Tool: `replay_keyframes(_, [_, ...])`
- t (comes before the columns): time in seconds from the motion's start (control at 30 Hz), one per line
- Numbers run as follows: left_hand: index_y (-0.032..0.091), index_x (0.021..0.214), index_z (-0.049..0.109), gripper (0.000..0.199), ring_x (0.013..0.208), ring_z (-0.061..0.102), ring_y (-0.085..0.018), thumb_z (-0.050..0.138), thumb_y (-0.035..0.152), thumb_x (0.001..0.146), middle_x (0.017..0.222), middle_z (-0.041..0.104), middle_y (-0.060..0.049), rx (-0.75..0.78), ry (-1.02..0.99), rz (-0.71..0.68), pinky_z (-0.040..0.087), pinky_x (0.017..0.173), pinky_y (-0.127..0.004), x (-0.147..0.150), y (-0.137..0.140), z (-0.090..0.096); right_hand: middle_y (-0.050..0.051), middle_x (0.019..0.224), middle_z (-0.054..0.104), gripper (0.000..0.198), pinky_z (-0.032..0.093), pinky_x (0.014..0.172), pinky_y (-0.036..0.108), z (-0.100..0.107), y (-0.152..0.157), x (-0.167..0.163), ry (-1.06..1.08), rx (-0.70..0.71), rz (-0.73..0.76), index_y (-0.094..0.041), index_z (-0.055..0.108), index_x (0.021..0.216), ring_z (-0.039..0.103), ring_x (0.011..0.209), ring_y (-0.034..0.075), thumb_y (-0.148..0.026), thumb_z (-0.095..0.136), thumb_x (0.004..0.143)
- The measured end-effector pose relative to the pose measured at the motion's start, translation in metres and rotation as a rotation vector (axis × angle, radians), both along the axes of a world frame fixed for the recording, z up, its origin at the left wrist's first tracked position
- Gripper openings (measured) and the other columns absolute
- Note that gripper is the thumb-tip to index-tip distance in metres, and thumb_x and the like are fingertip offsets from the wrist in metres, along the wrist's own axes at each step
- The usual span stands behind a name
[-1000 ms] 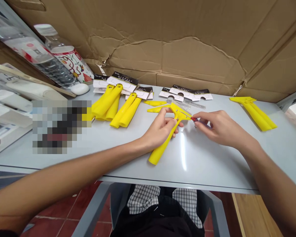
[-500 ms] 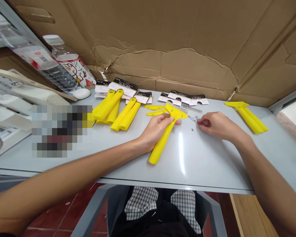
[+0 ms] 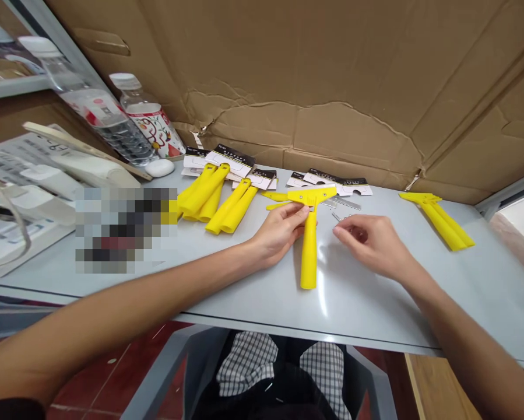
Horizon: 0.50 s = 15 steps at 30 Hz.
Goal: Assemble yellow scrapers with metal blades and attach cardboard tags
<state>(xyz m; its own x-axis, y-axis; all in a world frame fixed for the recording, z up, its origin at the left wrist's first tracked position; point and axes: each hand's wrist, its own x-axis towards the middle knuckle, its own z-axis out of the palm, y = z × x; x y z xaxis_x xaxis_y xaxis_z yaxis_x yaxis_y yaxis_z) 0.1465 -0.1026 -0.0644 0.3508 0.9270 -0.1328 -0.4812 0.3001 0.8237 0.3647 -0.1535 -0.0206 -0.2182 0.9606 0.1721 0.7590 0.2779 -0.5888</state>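
Observation:
My left hand [image 3: 283, 233] is closed around the neck of a yellow T-shaped scraper [image 3: 309, 256], thumb on its front. The scraper's handle points toward me, and two small screws show on its wide head. To its right, my right hand [image 3: 370, 239] has its thumb and fingers drawn together just above the table. Whatever they may hold is hidden. Beyond those fingers, small metal pieces [image 3: 337, 216] are partly covered. Behind the scraper head lie loose yellow head pieces [image 3: 274, 196] and a thin metal blade [image 3: 348, 203].
Several yellow handles [image 3: 215, 195] with black-and-white header cards [image 3: 230, 158] lie left of centre. More cards [image 3: 338, 182] are at the back. Further yellow scraper parts [image 3: 445, 219] rest at the right. Bottles [image 3: 150, 125] stand at the back left, and cardboard [image 3: 314, 70] backs the table.
My left hand has turned the scraper so its handle points more straight toward me. My right hand has moved slightly left and nearer me, and the red item by its fingertips is out of sight.

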Motion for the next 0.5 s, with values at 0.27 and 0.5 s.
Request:
replay_keyframes(0.27, [0.013, 0.092, 0.077, 0.042, 0.089, 0.069, -0.016, 0.101, 0.043, 0.075, 0.092, 0.075, -0.005, 0.105, 0.041, -0.008, 0.058, 0.088, -0.031, -0.001, -0.001, -0.006, -0.001, 0.069, 0.070, 0.039, 0.049, 0.052, 0.031, -0.030, -0.007, -0.031, 0.551, -0.599, 0.135, -0.018, 0.072, 0.121, 0.061, 0.053, 0.015, -0.050, 0.073, 0.100])
replay_keyframes(0.5, [0.014, 0.099, 0.077, 0.032, 0.091, 0.073, -0.020, 0.087, 0.042, 0.088, 0.112, 0.078, -0.014, 0.258, 0.379, 0.067, 0.060, 0.080, -0.034, -0.007, 0.022, 0.008, 0.002, 0.078, 0.070, 0.036, 0.054, 0.058, 0.034, -0.040, 0.002, -0.029, 0.817, -0.623, 0.071, -0.020, 0.072, 0.101, 0.062, 0.065, 0.016, -0.046, 0.091, 0.084])
